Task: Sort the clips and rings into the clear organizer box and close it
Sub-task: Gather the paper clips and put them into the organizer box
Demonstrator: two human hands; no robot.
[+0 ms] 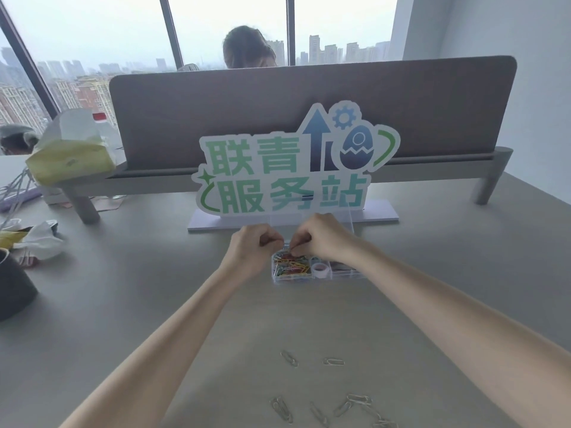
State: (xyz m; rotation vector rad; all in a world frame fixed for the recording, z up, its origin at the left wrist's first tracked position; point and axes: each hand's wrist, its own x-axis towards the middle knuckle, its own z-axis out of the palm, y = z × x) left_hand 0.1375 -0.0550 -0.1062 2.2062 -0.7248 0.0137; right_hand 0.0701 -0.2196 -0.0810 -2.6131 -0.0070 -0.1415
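A clear organizer box [338,275] lies open on the grey desk, its lid standing upright behind it. Its left compartment holds a heap of coloured paper clips [292,266]; a white ring of tape [320,269] sits in the middle compartment. My left hand [254,246] and my right hand [321,235] meet above the left compartment, fingertips pinched together on something small, which I cannot make out. Several silver paper clips [333,362] lie loose on the desk close to me.
A cut-out sign [287,168] on a white base stands right behind the box, with a grey divider panel [309,97] beyond it and a person seated behind that. Crumpled tissue [40,236], a dark cup [12,285] and a yellow-green bag [71,156] occupy the left side.
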